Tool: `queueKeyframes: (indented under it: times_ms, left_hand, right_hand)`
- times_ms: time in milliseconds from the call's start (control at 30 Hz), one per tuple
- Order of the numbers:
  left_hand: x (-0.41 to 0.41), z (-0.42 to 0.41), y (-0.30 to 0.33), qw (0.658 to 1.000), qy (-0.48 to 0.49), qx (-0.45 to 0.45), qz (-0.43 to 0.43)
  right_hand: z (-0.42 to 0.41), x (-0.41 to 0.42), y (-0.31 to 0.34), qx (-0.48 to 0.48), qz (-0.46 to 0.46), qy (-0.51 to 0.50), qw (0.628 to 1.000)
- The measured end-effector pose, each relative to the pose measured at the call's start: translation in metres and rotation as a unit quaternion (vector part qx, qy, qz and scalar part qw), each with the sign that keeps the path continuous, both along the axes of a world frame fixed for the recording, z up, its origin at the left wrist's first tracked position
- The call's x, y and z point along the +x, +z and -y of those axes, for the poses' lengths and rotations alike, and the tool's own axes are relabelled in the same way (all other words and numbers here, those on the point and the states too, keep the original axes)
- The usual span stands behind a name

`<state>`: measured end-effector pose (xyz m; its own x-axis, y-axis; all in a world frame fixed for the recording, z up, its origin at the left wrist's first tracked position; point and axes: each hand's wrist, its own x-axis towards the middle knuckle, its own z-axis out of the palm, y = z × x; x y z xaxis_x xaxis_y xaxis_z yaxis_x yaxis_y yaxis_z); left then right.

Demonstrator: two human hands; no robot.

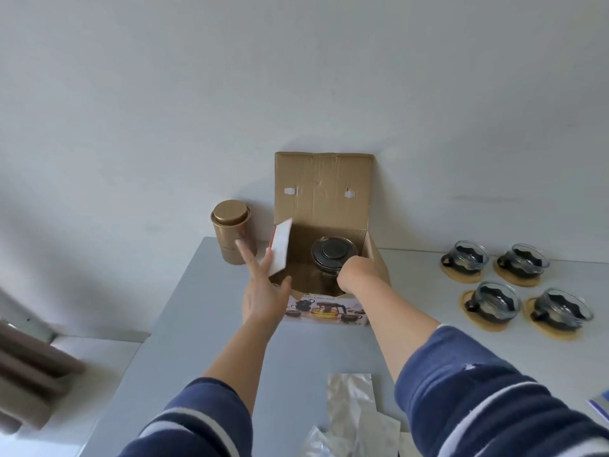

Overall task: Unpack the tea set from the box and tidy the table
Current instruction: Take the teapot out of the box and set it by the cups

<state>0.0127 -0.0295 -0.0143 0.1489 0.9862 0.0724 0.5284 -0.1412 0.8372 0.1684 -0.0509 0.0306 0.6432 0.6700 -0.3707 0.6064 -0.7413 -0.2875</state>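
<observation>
Hands at box (372,258) near desk's far edge: left hand (263,291) spread, holding side flap (280,249) aside, right hand (354,270) down beside teapot (333,255), grip hidden; glass, fragile, slippery, best lifted by handle.

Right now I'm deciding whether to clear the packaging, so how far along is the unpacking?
Done: four cups sit on coasters at the table's right. In hand: the right hand reaches into the box at the teapot, while the left hand holds a flap aside. Left: lifting the teapot out, then clearing the box and the foil bags.
</observation>
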Motion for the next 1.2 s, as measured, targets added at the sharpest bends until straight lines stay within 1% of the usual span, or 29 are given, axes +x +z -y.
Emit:
queueKeyframes:
  times_ms: [133, 200, 333, 500, 600, 700, 800, 933, 1033, 1200]
  left_hand:
    - [0.007, -0.005, -0.006, 0.994, -0.040, -0.025, -0.094]
    - [0.007, -0.006, -0.008, 0.992, -0.048, -0.044, -0.112]
    - [0.005, -0.015, -0.006, 0.989, -0.058, -0.065, -0.121]
    - [0.008, -0.016, 0.001, 0.992, -0.049, -0.088, -0.074]
    - [0.009, -0.011, 0.004, 0.995, -0.041, -0.077, -0.057]
    - [0.010, -0.006, 0.006, 0.993, -0.030, -0.072, -0.087]
    - [0.010, -0.004, 0.007, 0.992, -0.023, -0.069, -0.103]
    - [0.006, -0.001, 0.007, 0.991, -0.010, -0.077, -0.112]
    - [-0.002, 0.004, 0.008, 0.988, 0.002, -0.081, -0.132]
    - [-0.017, 0.018, 0.007, 0.983, 0.032, -0.064, -0.171]
  right_hand:
    - [0.004, 0.002, 0.002, 0.006, 0.006, -0.001, 1.000]
    - [0.004, 0.006, 0.004, 0.028, -0.005, -0.009, 1.000]
    - [0.008, 0.015, 0.022, 0.073, -0.009, -0.022, 0.997]
    - [0.025, 0.037, 0.071, 0.148, -0.089, -0.015, 0.985]
    - [0.037, 0.055, 0.095, 0.170, -0.079, -0.020, 0.982]
    - [0.049, 0.077, 0.103, 0.183, -0.076, -0.066, 0.978]
    - [0.064, 0.094, 0.091, 0.182, -0.066, -0.100, 0.976]
    - [0.078, 0.112, 0.056, 0.205, -0.031, -0.130, 0.969]
    - [0.084, 0.120, 0.025, 0.200, -0.034, -0.149, 0.968]
    - [0.087, 0.129, -0.013, 0.186, -0.045, -0.160, 0.968]
